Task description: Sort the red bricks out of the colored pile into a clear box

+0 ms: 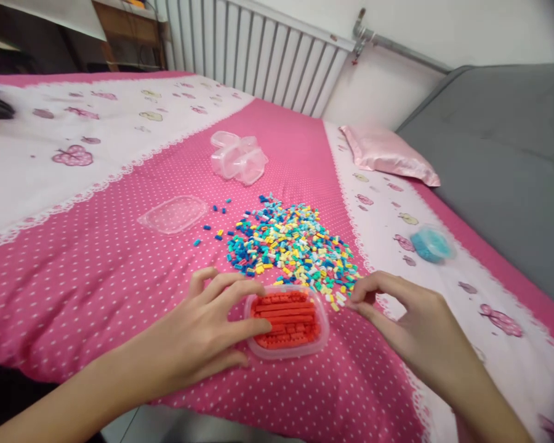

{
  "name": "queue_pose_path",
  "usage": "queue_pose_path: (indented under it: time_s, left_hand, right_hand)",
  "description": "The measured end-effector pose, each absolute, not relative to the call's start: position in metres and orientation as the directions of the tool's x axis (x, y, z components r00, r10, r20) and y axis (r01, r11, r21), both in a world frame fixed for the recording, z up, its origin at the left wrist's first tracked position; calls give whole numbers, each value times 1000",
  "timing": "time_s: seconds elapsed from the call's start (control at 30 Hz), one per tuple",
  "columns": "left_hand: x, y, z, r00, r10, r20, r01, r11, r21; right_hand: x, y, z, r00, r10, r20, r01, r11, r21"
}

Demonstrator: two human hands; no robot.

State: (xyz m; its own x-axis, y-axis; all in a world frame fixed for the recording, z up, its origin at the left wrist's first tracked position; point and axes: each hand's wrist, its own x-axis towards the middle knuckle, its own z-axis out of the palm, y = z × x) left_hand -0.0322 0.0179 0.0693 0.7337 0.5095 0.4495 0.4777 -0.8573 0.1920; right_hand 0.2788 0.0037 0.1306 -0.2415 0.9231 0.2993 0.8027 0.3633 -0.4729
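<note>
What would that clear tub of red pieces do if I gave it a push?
The tub would probably slide rather than tip, since it looks low and wide. Its walls might flex a little, as they look like thin plastic. The red pieces could spill if it were tilted sharply, because no lid covers them.

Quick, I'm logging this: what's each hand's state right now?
Left hand: open, on the container of red pieces.
Right hand: closed in a pinch by the multicolored pile; can't tell if holding anything.
</note>
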Motion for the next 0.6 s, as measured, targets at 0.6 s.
queue_pose_path:
  time_s: [0.6]
  left_hand:
    - [-34,27,26,570,736,365,459,-654,602]
  right_hand:
    - [343,41,49,-14,972,235,850,135,-509]
